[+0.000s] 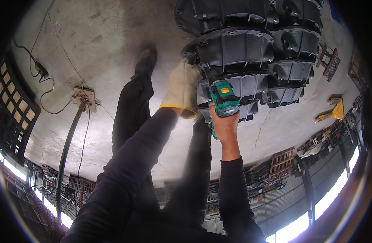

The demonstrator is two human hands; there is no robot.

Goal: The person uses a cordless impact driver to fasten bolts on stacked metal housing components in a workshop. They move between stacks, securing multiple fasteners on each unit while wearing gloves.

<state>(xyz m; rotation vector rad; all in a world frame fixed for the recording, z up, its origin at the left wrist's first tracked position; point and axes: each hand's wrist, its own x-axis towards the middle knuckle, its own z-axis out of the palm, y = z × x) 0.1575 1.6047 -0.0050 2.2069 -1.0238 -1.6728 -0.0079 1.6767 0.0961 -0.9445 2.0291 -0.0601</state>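
Observation:
My right hand [225, 125] is bare and wrapped round the grip of a green and black cordless drill [224, 97]. The drill's nose points away from me at the flange of a black ribbed metal housing [238, 50]; whether its tip touches cannot be made out. Just left of the drill, my left hand [182, 87] wears a pale work glove with a yellow-edged cuff and reaches to the near-left rim of the same housing. Its fingers are mostly hidden there. More black housings [289, 75] of the same kind stand stacked against this one.
My legs and shoe [146, 62] are left of the stack. Further left, a stand's wooden base [85, 98] has cables on the concrete floor, beside a black grid rack [16, 105]. At right lie a red-topped metal piece [331, 65], a yellow tool [337, 110] and a wooden pallet [281, 162].

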